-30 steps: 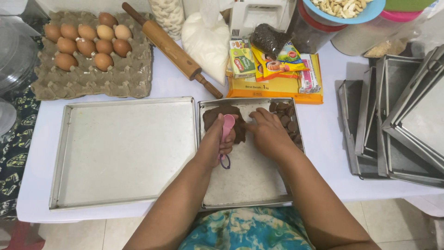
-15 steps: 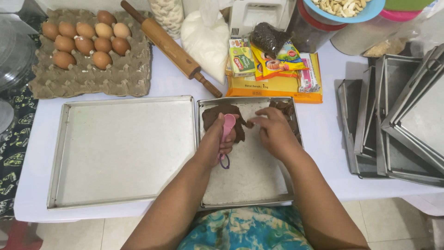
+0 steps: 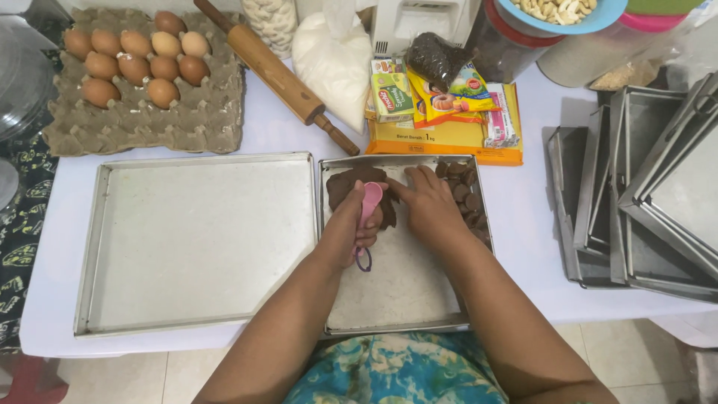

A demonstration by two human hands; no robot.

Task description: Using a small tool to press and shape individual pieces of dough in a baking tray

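Observation:
My left hand (image 3: 350,228) grips a pink measuring spoon (image 3: 368,209) whose bowl presses into a lump of brown dough (image 3: 350,185) in the small metal tray (image 3: 404,299). A dark ring hangs from the spoon's handle end. My right hand (image 3: 428,206) rests beside the dough, its fingers touching the lump's right side near the spoon bowl. Several small round brown dough pieces (image 3: 465,196) lie along the tray's right side, behind my right hand.
A large bare baking tray (image 3: 194,239) lies to the left. Behind are an egg carton (image 3: 142,90) with several eggs, a wooden rolling pin (image 3: 288,75), a white bag (image 3: 333,63) and packets (image 3: 441,105). Stacked metal trays (image 3: 643,194) stand at the right.
My right hand has moved left from the small dough pieces to the dough lump by the spoon. My left hand has stayed on the spoon.

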